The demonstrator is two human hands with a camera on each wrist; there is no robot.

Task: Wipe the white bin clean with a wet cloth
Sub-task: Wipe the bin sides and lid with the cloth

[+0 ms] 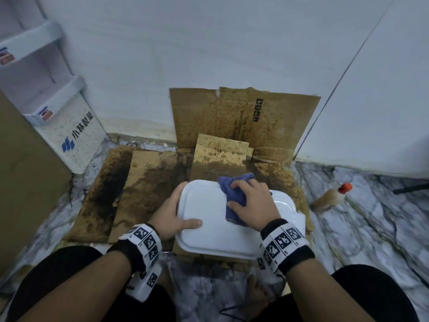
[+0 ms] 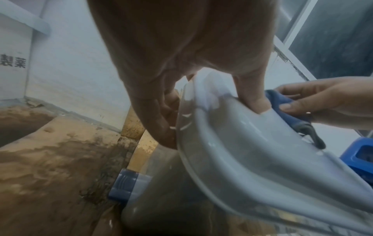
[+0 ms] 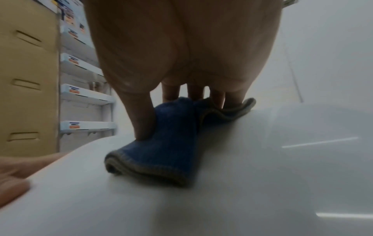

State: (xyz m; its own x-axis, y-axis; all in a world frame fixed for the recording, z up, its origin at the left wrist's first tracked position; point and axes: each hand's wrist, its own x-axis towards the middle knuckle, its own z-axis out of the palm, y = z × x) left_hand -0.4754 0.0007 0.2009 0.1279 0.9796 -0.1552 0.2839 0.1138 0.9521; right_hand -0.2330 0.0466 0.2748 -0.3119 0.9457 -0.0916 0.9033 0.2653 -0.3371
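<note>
The white bin's lid (image 1: 209,219) is tilted up over stained cardboard. My left hand (image 1: 171,214) grips its left edge, thumb (image 2: 252,95) on top and fingers curled underneath. My right hand (image 1: 250,201) holds a folded blue cloth (image 1: 234,194) and presses it against the lid's upper right part. In the right wrist view the cloth (image 3: 161,143) lies flat on the white surface (image 3: 222,191) under my thumb and fingers. Below the lid, the left wrist view shows the translucent bin body (image 2: 161,183) with a blue latch (image 2: 125,186). Part of the bin (image 1: 285,203) shows behind my right hand.
Wet, stained cardboard (image 1: 151,182) covers the marble floor and leans on the wall. A bottle with an orange cap (image 1: 332,197) lies at the right. A white display stand (image 1: 69,126) and a brown carton (image 1: 23,182) stand at the left. A blue container (image 2: 359,156) sits nearby.
</note>
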